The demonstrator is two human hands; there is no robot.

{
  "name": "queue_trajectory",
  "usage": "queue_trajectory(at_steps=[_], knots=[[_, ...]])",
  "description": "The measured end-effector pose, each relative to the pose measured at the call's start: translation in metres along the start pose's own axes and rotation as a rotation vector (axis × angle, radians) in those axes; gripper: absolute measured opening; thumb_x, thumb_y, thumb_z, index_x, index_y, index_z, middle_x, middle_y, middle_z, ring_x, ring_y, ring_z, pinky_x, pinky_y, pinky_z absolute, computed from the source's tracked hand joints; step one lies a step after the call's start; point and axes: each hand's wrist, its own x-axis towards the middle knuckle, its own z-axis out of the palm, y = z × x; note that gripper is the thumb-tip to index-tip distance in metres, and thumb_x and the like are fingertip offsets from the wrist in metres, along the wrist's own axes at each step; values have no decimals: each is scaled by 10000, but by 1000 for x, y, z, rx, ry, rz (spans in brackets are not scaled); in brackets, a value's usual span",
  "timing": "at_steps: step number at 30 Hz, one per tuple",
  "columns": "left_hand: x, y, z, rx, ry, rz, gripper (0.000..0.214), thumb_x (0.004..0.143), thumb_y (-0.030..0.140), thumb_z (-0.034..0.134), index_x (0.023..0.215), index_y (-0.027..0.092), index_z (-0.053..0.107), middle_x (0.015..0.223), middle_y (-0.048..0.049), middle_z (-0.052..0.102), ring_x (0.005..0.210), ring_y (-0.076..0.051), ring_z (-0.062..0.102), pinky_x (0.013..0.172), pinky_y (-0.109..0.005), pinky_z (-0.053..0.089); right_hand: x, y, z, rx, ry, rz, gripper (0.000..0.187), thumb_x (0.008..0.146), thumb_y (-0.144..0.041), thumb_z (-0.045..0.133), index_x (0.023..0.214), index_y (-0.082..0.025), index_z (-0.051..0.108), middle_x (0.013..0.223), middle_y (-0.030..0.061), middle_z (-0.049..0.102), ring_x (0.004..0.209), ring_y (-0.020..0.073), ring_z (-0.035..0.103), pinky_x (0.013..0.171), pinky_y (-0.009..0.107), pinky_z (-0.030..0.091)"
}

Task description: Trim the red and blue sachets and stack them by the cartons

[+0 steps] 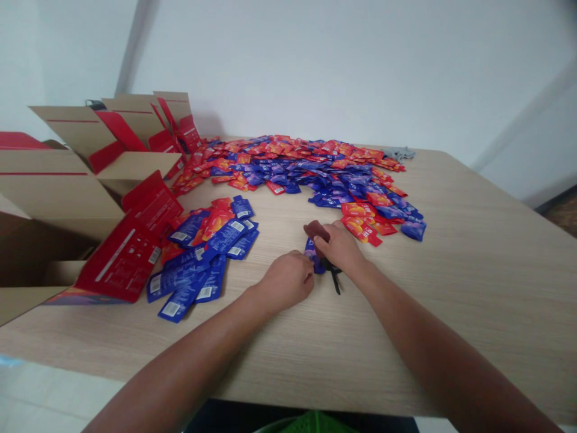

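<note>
My left hand (288,279) is closed, its fingertips pinching a blue sachet (312,251) on the wooden table (451,270). My right hand (340,246) is closed round a dark red-handled tool (315,230) and also touches the blue sachet. A thin black part (334,278) sticks out below that hand. A small heap of blue and red sachets (202,252) lies left of my hands. A large spread of red and blue sachets (315,168) covers the far middle of the table.
Open cardboard boxes (58,186) with red inner flaps stand along the left side. A red printed carton flap (135,240) leans onto the table. A grey cloth (399,153) lies at the far edge. A white wall stands behind.
</note>
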Motion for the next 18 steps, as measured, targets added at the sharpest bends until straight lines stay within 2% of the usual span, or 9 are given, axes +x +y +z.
queue_trajectory(at_steps=[7,10,18], knots=[[-1,-2,0,32,-11,-68,191,920,229,612,783,205,743,853,-92,736,909,-259,699,846,-367,577,-43,1,-7,53,-66,-25,199,1010,-384,620,1083,-221,707,1060,77,597,914,240,637,810,349,474],[-1,0,0,65,-11,-59,212,952,293,619,802,207,743,874,-92,739,901,-260,694,807,-363,569,-55,2,-9,62,-47,-25,200,1011,-397,620,1074,-229,706,1069,77,594,931,244,642,818,355,480],[2,9,1,124,-24,-118,288,963,469,661,877,207,743,941,-103,747,911,-286,696,756,-378,560,-33,9,-10,38,-44,61,178,991,-384,646,1026,-221,708,1029,83,624,939,261,646,811,360,461]])
